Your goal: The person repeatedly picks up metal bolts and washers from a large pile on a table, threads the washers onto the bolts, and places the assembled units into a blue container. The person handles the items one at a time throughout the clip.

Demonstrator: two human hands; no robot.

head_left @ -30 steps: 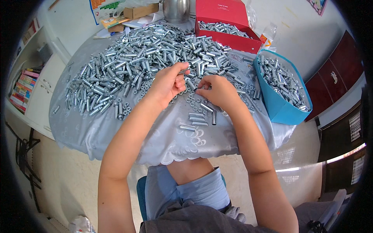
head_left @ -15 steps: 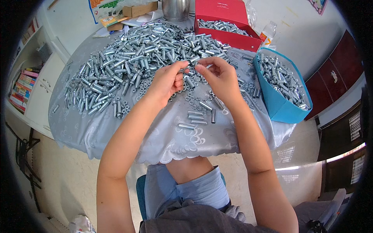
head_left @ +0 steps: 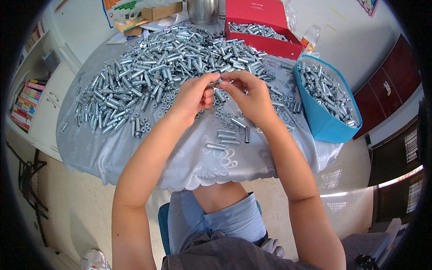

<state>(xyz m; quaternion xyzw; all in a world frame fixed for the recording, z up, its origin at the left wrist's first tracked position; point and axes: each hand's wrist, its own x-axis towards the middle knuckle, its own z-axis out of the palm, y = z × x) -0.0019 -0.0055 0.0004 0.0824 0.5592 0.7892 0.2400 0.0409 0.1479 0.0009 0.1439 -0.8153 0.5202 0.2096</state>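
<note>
Over the front of a big heap of silvery bolts and metal sleeves (head_left: 175, 56), both hands meet fingertip to fingertip. My left hand (head_left: 192, 98) is closed, pinching a small metal bolt (head_left: 218, 83) between thumb and forefinger with the other fingers curled in. My right hand (head_left: 250, 98) pinches at the bolt's right end; its fingertips cover whatever small part they hold. Below the hands, loose hex nuts (head_left: 221, 113) are scattered on the cloth. Nearer to me lie several short metal sleeves (head_left: 226, 137), one of them standing apart at an angle (head_left: 247, 134).
A grey patterned tablecloth (head_left: 135, 157) covers the round table. At right stands a blue fabric bin (head_left: 330, 128) full of bolts. Behind it are an open red box (head_left: 288, 48) of metal parts and a plastic bottle (head_left: 310, 38). A metal pot (head_left: 203, 11) and cardboard box (head_left: 162, 11) stand at the back.
My right hand has shifted slightly left, closing in on my left fingertips. The bolt between them is now mostly covered by fingers. The heap and loose sleeves look the same.
</note>
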